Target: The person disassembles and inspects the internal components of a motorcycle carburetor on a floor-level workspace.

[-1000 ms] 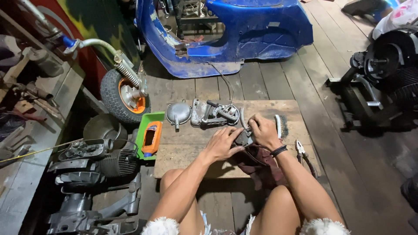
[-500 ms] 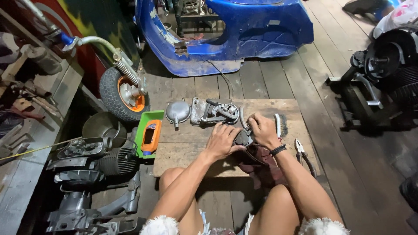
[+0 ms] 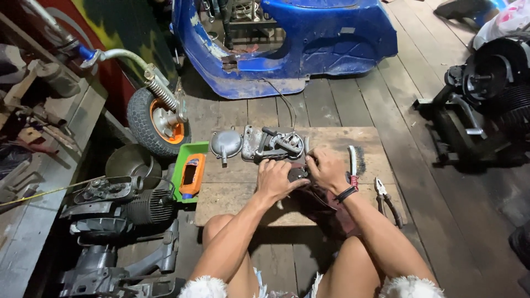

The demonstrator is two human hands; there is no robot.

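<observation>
1. A small dark metal part [image 3: 298, 174] sits near the middle of the low wooden bench [image 3: 331, 139], between both hands and over a dark red rag [image 3: 326, 212].
2. The left hand [image 3: 274, 181] closes its grip on the near-left side of the part, fingers curled round it.
3. The right hand [image 3: 327, 170] closes its grip on the far-right side of the part. A dark band and a red cord circle that wrist.
4. A grey engine casing [image 3: 273, 144] lies on the bench just beyond the hands.
5. A round grey cover [image 3: 226, 143] lies just left of the casing, at the bench's far-left corner.
6. A wire brush [image 3: 356, 160] lies just right of the right hand.
7. Pliers [image 3: 383, 193] lie near the right edge of the bench, beside the right forearm.
8. A green tray [image 3: 179, 171] holding an orange tool [image 3: 192, 175] sits against the left edge of the bench.
9. A small wheel [image 3: 157, 121] with an orange hub stands on the plank floor beyond the tray.
10. A finned engine [image 3: 118, 207] lies on the floor to the left of the bench.
11. A blue scooter body [image 3: 309, 44] stands well beyond the bench.
</observation>
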